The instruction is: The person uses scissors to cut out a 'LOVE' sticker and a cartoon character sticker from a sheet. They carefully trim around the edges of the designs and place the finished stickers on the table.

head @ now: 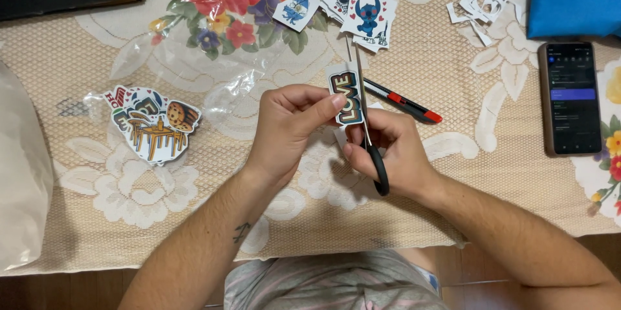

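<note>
A: What does the left hand (pixel 284 130) hold?

B: It pinches a small paper sticker with colourful block letters (pixel 345 97) between thumb and fingers, closed on its left edge. The sticker stands upright above the lace tablecloth (pixel 401 213), in the middle of the table.

A: And the right hand (pixel 388 151)?

B: It is closed around the black handles of the steel scissors (pixel 370 135). The blades point away from the person and run along the right edge of the sticker, touching it.

A: What lies around?

B: A black and red utility knife (pixel 404 104) is just behind the hands. A pile of cut stickers (pixel 152 122) lies to the left on clear plastic, more printed stickers (pixel 362 0) at the far edge, white paper scraps (pixel 482 6) far right, and a dark smartphone (pixel 570 98) on the right.
</note>
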